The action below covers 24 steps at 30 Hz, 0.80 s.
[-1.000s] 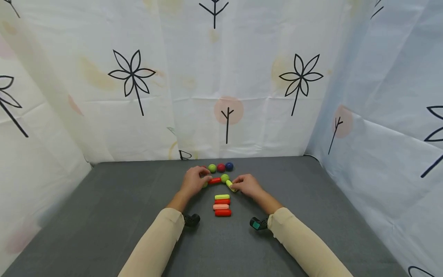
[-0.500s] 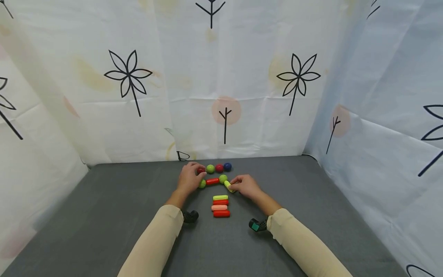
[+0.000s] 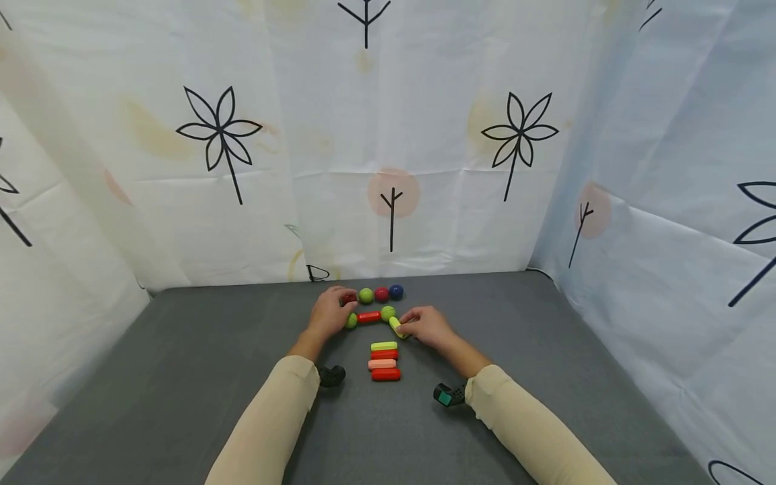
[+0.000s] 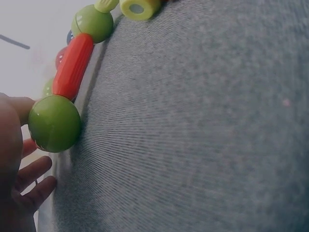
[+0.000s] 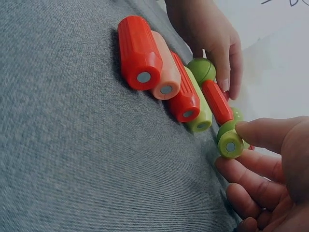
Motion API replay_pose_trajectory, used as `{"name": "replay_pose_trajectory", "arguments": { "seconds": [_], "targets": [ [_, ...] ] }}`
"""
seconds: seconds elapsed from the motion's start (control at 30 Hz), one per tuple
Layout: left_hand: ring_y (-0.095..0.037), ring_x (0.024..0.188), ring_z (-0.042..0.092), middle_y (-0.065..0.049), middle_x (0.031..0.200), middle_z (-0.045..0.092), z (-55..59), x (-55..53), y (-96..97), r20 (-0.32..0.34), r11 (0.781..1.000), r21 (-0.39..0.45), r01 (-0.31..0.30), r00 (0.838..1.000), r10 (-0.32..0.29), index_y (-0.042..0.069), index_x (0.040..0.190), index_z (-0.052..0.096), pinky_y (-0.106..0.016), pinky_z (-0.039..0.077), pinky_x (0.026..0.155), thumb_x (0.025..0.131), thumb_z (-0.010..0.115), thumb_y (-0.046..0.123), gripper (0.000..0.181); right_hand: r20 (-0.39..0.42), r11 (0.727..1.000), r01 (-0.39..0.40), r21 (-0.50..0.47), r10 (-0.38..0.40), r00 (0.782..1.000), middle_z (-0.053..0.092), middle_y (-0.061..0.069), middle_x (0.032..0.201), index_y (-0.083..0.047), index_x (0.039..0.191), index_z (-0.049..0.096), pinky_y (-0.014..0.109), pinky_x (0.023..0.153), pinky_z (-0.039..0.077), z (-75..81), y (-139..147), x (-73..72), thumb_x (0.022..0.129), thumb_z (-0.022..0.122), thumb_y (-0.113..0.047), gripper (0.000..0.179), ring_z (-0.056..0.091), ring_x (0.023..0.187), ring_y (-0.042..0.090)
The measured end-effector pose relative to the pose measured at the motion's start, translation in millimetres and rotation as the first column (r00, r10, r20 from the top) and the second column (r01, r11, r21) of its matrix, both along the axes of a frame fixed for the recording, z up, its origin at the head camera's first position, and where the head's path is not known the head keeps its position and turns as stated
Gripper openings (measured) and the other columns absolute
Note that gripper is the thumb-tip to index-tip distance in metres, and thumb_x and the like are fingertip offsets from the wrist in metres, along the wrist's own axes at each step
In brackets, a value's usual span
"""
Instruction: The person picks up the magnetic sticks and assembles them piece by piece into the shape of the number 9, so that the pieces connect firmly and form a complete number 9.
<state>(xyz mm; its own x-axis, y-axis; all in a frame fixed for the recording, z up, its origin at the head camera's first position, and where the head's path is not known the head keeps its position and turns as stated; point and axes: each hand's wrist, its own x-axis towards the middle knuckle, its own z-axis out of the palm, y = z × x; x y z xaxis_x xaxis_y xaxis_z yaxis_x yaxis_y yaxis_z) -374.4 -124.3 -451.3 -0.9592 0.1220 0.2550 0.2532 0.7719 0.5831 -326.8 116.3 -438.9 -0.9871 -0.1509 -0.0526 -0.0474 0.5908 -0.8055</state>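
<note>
Printed cloth behind a grey table.
In the head view the white cloth fills the top of the frame, creased, and runs down both sides; the table spreads below. A black-line flower stands upper left, its twin upper right. Between them, a small tree crosses a pink disc; another twig-like tree meets the top edge.

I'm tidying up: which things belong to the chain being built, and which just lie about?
Likely in the job:
lime rod, pinched by the right hand
red rod between two green balls
red ball by the left hand

Lying about, perhaps spares:
four loose rods
third green ball, second red ball, blue ball
</note>
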Motion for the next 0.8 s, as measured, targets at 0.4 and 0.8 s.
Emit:
{"name": "replay_pose_trajectory", "arguments": {
  "seconds": [0.4,0.8],
  "targets": [
    [-0.027,0.097,0.060,-0.008,0.105,0.066,5.5,-1.6,-1.3,0.057,0.997,0.013,-0.077,0.996,0.076,0.014,0.108,0.068,-0.045,0.047,0.085,0.090,0.070,0.012,0.018,-0.064,0.998,-0.065,-0.002,0.065,0.996,0.066,0.001,0.082,-0.007,0.093,0.073,0.030,0.061,0.046,-2.6,-0.4,3.8,0.083,0.076,-0.016,0.013,0.057,0.071,0.017],
    [-0.029,0.103,0.059,-0.011,0.114,0.063,7.8,1.7,-2.4,-0.002,0.997,0.020,-0.079,0.997,0.079,0.011,0.117,0.066,-0.047,0.046,0.088,0.090,0.071,0.014,0.028,-0.049,0.992,-0.050,0.115,0.056,0.997,0.065,0.001,0.085,-0.008,0.095,0.073,0.029,0.060,0.046,0.1,-8.3,0.8,0.083,0.078,-0.022,0.018,0.056,0.071,0.016]
  ]
}}
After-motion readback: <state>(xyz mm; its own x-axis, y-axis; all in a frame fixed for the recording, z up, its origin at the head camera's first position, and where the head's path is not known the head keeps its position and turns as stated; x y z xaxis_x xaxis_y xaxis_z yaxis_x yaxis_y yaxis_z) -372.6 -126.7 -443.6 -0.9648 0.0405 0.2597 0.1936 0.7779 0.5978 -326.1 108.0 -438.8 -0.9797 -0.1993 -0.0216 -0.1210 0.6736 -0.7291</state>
